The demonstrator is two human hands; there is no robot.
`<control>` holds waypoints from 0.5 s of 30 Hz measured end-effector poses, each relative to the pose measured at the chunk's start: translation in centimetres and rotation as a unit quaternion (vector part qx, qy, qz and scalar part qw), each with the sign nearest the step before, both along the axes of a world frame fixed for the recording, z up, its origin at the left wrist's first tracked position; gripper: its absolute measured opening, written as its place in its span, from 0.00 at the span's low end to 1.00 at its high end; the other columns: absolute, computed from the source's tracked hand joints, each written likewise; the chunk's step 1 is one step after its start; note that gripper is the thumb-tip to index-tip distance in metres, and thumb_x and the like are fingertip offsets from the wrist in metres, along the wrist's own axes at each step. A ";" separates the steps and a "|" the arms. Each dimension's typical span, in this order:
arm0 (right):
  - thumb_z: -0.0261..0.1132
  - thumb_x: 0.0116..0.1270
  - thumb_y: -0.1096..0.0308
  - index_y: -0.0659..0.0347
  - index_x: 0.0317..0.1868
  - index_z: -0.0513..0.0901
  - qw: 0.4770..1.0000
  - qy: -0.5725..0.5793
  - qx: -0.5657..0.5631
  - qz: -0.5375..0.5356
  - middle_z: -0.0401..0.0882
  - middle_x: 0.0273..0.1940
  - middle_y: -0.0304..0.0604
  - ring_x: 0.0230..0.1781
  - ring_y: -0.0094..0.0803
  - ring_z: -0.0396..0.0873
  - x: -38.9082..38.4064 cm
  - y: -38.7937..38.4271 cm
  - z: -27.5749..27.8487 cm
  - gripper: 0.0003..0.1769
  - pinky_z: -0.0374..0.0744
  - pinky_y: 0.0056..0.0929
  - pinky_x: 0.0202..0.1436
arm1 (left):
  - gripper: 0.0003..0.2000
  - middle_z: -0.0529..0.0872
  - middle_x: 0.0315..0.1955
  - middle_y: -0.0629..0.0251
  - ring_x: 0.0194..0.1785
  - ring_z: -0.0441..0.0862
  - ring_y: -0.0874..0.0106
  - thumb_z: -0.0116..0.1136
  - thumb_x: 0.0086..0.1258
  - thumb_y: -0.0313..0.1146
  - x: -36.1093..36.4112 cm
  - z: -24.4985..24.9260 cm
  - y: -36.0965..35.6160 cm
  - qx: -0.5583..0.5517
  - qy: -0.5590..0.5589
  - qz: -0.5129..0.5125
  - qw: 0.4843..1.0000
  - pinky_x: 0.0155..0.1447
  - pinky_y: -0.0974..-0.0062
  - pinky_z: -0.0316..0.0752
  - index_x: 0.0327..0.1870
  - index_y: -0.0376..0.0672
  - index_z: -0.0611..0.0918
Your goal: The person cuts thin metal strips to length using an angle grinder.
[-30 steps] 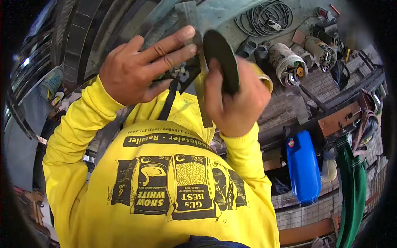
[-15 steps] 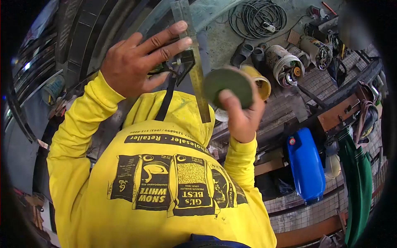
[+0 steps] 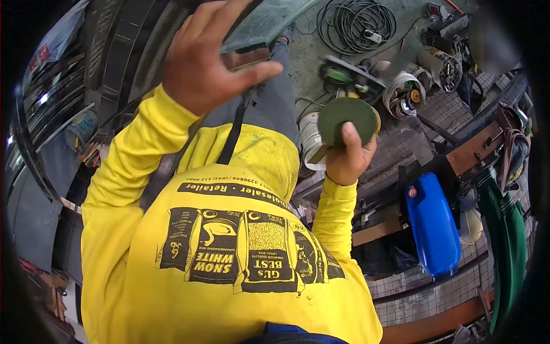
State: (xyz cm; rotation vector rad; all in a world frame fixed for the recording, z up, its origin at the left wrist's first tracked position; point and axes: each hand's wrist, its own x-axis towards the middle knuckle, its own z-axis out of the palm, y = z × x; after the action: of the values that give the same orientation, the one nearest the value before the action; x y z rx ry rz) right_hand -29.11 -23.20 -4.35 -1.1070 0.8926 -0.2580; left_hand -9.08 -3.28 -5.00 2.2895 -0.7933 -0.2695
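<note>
My left hand is raised at the upper left, slightly blurred, with fingers spread and nothing in it. My right hand grips a round, dark green disc, its thumb lying across the face. Behind and above the disc is a blurred square-like tool, with a dark head and a long flat blade. The blade's lower end sticks out at the disc's lower left. The right fingers are mostly hidden behind the disc, where the tool also appears to be held.
Coiled black cable lies on the floor at the top. Buckets with tools and discs stand at the upper right. A blue container and green cloth are at right; dark curved metal pieces at upper left.
The square-like tool has left my left hand's side and is now beside my right hand. My left hand has risen with fingers spread; my right hand and the disc have shifted right.
</note>
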 end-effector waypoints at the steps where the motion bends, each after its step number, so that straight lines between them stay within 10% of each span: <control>1: 0.65 0.69 0.70 0.71 0.61 0.79 1.000 -0.002 0.002 -0.007 0.86 0.51 0.50 0.46 0.38 0.86 -0.1 -0.4 -0.1 0.22 0.85 0.35 0.52 | 0.42 0.81 0.59 0.53 0.57 0.83 0.58 0.75 0.62 0.58 0.2 0.0 -0.7 0.030 -0.029 0.012 0.999 0.60 0.65 0.78 0.74 0.47 0.76; 6: 0.63 0.70 0.68 0.72 0.59 0.79 1.000 -0.002 0.001 -0.013 0.86 0.49 0.52 0.41 0.37 0.86 -0.7 -1.1 -0.3 0.21 0.85 0.31 0.41 | 0.40 0.68 0.77 0.45 0.74 0.73 0.50 0.64 0.69 0.63 1.8 1.3 -1.5 0.065 0.235 0.142 0.959 0.76 0.56 0.66 0.77 0.49 0.72; 15: 0.68 0.68 0.72 0.72 0.54 0.84 0.995 0.030 -0.015 0.099 0.87 0.49 0.44 0.46 0.30 0.84 -0.5 -0.2 0.7 0.17 0.80 0.30 0.55 | 0.24 0.82 0.39 0.60 0.40 0.84 0.56 0.72 0.65 0.53 -0.8 -0.5 6.2 0.128 -0.039 -0.023 0.991 0.43 0.64 0.78 0.51 0.44 0.83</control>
State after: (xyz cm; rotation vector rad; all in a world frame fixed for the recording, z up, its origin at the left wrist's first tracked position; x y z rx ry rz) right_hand -29.65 -23.38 -3.65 -1.2265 0.8263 -0.0746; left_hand -9.87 2.89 -5.46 2.5374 -0.8956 -0.3205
